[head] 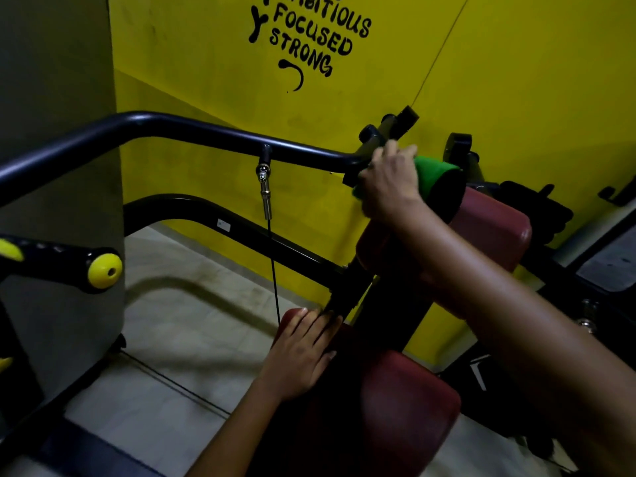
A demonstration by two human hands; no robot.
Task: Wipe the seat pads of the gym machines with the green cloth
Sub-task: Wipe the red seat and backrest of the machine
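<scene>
A dark red seat pad (406,401) lies low in the middle, with a dark red upper pad (488,222) behind it on the same black frame. My left hand (303,352) rests flat, fingers straight, on the seat pad's far left corner. My right hand (392,180) grips the green cloth (433,173) and presses it over a black roller at the top of the upper pad. Part of the cloth is hidden under my fingers.
A long black pull bar (192,132) crosses the left half, with a thin cable (273,256) hanging from its metal clip. A yellow-capped black handle (103,270) juts in at the left. Yellow wall (516,63) with painted words behind; pale tiled floor (192,332) below.
</scene>
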